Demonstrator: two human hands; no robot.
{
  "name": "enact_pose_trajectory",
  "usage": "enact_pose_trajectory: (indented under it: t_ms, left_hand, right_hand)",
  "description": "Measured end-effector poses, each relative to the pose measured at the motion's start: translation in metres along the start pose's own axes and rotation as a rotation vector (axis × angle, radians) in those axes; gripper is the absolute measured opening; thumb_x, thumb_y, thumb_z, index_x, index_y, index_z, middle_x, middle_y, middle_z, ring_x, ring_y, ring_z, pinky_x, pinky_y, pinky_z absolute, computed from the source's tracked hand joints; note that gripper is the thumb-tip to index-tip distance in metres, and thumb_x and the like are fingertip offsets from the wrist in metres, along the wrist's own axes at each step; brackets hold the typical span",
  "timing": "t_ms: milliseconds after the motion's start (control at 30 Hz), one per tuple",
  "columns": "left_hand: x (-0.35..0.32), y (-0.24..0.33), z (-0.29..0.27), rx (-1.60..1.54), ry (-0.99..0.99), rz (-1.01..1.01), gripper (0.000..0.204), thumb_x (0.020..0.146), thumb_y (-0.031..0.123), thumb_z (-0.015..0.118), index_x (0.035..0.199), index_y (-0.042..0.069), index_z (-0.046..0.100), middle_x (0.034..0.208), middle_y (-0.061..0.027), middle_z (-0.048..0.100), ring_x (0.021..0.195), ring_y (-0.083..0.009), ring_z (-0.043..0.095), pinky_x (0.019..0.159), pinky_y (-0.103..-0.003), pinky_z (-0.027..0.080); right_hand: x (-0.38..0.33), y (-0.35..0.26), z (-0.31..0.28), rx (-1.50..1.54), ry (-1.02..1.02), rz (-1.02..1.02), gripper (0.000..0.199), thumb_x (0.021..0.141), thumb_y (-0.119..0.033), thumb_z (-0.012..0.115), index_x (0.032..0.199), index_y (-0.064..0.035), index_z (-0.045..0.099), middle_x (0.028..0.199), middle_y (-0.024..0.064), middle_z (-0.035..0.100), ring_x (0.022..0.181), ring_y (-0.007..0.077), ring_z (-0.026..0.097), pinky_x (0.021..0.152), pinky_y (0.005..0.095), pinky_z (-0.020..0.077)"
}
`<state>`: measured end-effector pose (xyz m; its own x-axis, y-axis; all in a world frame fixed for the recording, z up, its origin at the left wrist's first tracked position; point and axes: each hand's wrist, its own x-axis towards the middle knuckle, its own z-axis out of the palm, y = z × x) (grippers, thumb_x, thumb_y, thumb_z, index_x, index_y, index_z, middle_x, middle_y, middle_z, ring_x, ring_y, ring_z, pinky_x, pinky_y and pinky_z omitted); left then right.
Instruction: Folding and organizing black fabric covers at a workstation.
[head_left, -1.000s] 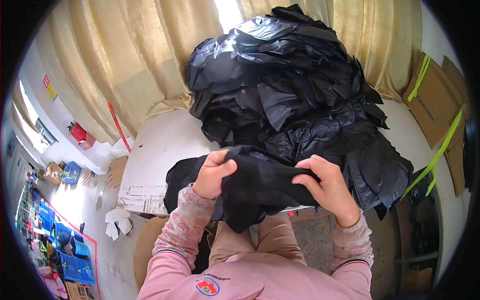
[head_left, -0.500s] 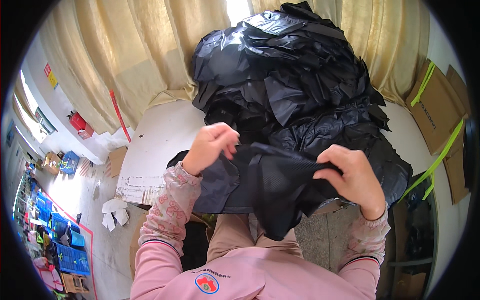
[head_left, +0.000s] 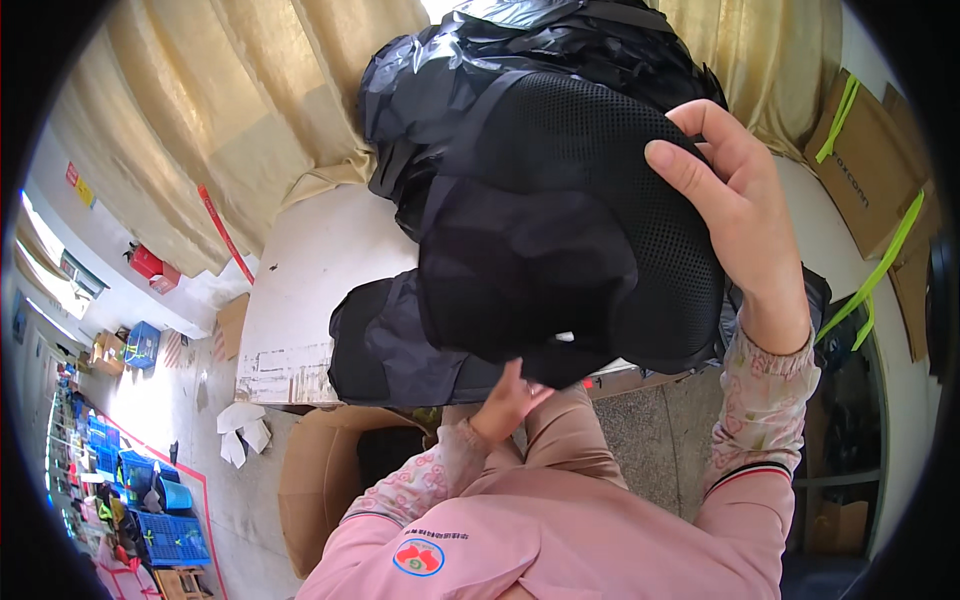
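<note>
mesh cloth [head_left: 570,230]: where is it, and how far along are things?

largest first. the white table [head_left: 320,260] carries a big heap [head_left: 440,85] of black pieces at the back; i can't tell whether those are done or waiting.

and the cloth?

held up in front of the heap, over the table's front edge. i'd judge it mid-handling, not yet laid down. a flat black piece [head_left: 415,345] lies at front left.

the grip?

right hand [head_left: 745,210] pinches the cloth's upper right edge; left hand [head_left: 508,405] is at its bottom tip, pinching or not, can't tell.

anything smaller?

one pale spot [head_left: 565,337] near the cloth's lower edge, unclear what.
</note>
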<state>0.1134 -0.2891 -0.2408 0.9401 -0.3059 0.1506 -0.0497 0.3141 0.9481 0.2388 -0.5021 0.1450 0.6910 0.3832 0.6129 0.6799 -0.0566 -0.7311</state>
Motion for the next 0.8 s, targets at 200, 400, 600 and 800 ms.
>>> enact_pose_trajectory:
  t_ms: [200, 400, 600, 800]
  left_hand:
    - [0.048, 0.1, -0.003, -0.899, 0.356, -0.121, 0.045, 0.099, 0.031, 0.049, 0.134, 0.002, 0.049, 0.134, -0.012, 0.056, 0.124, -0.026, 0.053, 0.111, -0.042, 0.036]
    - [0.064, 0.109, 0.018, -1.046, 0.198, 0.153, 0.038, 0.095, 0.019, 0.051, 0.128, 0.0, 0.054, 0.133, -0.013, 0.057, 0.124, -0.0253, 0.053, 0.109, -0.042, 0.039]
    - [0.028, 0.201, 0.055, -1.405, -0.646, -0.124, 0.052, 0.093, 0.034, 0.053, 0.133, 0.001, 0.051, 0.133, -0.0145, 0.057, 0.122, -0.0304, 0.055, 0.105, -0.045, 0.043]
    - [-0.052, 0.218, -0.092, -0.37, 0.189, 0.122, 0.051, 0.097, 0.027, 0.056, 0.137, -0.005, 0.047, 0.135, -0.0162, 0.055, 0.125, -0.0269, 0.052, 0.109, -0.04, 0.036]
  right_hand:
    - [-0.011, 0.0, 0.006, 0.276, -0.086, 0.102, 0.014, 0.092, -0.011, 0.066, 0.099, -0.0026, 0.058, 0.08, -0.0047, 0.058, 0.07, -0.0009, 0.05, 0.059, 0.0161, 0.0395]
    - [-0.028, 0.044, 0.044, 0.129, -0.088, 0.011, 0.017, 0.092, -0.011, 0.067, 0.099, -0.0026, 0.054, 0.084, -0.0001, 0.06, 0.078, 0.0047, 0.057, 0.066, 0.0216, 0.0468]
    - [-0.067, 0.198, 0.069, -0.475, -0.045, 0.044, 0.03, 0.089, -0.027, 0.068, 0.103, -0.0058, 0.052, 0.082, 0.0206, 0.065, 0.078, 0.0436, 0.064, 0.065, 0.0477, 0.0498]
    - [-0.085, 0.27, -0.002, -0.304, 0.013, 0.342, 0.024, 0.088, -0.021, 0.069, 0.099, -0.0018, 0.06, 0.086, 0.0123, 0.069, 0.085, 0.0196, 0.066, 0.072, 0.0306, 0.0505]
